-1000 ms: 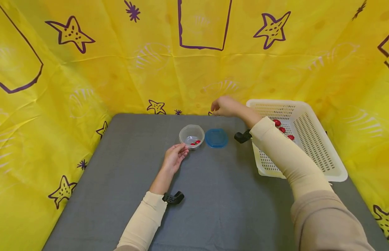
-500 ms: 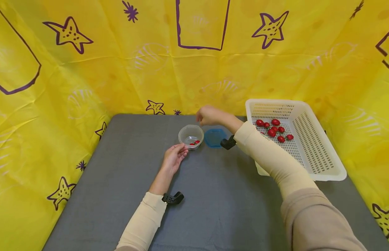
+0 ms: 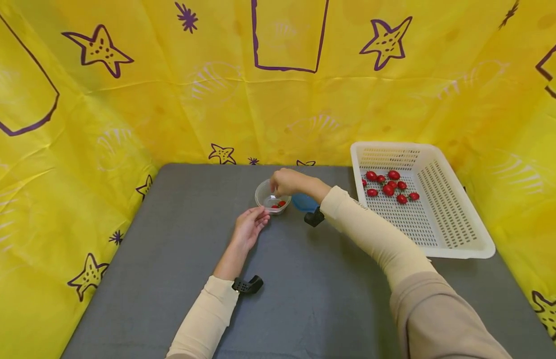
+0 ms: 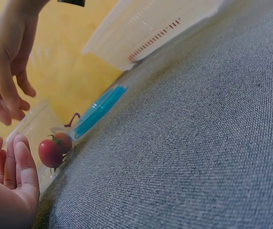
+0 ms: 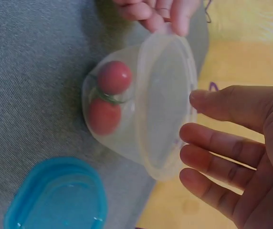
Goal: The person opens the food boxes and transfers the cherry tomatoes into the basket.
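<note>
A clear plastic container (image 3: 258, 193) stands on the grey cloth. My left hand (image 3: 250, 227) pinches its near rim between thumb and fingers. Two small red tomatoes (image 5: 114, 77) with green stems lie at the container's bottom, seen through its wall in the right wrist view. Over the container's mouth hovers my right hand (image 3: 287, 182). Its thumb and fingers are spread apart with nothing between them, the fingertips right at the rim in the right wrist view. Just right of the container is a blue lid (image 3: 303, 202), partly hidden by the right hand and wrist in the head view.
A white perforated basket (image 3: 487, 247) stands at the right side of the table, with several red tomatoes (image 3: 388, 190) gathered toward its left back. Behind the table hangs a yellow patterned cloth (image 3: 278, 114). The right forearm reaches across in front of the basket.
My right hand has come left and down from near the basket to over the container. More tomatoes in the basket are uncovered. The left hand keeps its place at the rim.
</note>
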The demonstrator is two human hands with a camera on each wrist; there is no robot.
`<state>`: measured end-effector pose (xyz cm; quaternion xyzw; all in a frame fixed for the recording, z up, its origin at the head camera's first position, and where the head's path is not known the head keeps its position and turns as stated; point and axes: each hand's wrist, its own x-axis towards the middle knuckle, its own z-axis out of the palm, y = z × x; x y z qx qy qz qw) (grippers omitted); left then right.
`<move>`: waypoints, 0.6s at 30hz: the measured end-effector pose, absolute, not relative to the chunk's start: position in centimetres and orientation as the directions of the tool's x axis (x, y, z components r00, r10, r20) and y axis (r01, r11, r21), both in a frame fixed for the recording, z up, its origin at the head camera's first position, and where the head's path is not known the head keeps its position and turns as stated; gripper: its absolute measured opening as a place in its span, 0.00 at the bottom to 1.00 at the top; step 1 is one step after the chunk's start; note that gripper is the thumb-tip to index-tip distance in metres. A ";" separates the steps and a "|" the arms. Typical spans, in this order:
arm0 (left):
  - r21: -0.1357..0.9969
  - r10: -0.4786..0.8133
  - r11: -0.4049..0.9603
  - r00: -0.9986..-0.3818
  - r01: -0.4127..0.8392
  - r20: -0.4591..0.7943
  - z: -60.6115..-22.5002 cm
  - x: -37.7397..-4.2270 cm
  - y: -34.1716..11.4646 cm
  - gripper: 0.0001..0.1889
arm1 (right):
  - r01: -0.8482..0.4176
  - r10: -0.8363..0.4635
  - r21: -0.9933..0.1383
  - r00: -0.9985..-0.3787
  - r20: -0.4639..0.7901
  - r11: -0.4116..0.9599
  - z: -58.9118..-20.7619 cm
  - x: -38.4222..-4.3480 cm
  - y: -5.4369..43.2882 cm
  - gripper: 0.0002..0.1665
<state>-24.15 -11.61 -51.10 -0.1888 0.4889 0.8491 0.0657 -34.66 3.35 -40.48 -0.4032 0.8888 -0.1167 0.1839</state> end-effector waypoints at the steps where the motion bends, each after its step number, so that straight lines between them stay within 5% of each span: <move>1: 0.805 -0.072 -0.514 -0.920 -0.296 -0.384 -51.1 -24.1 -11.6 0.06 | -0.675 -0.760 -0.354 -0.603 -0.241 0.647 -40.7 -34.6 3.2 0.13; 18: 0.808 -0.086 -0.516 -0.921 -0.285 -0.380 -51.2 -23.9 -11.5 0.06 | -0.704 -0.774 -0.325 -0.544 -0.324 0.631 -43.6 -34.4 1.5 0.11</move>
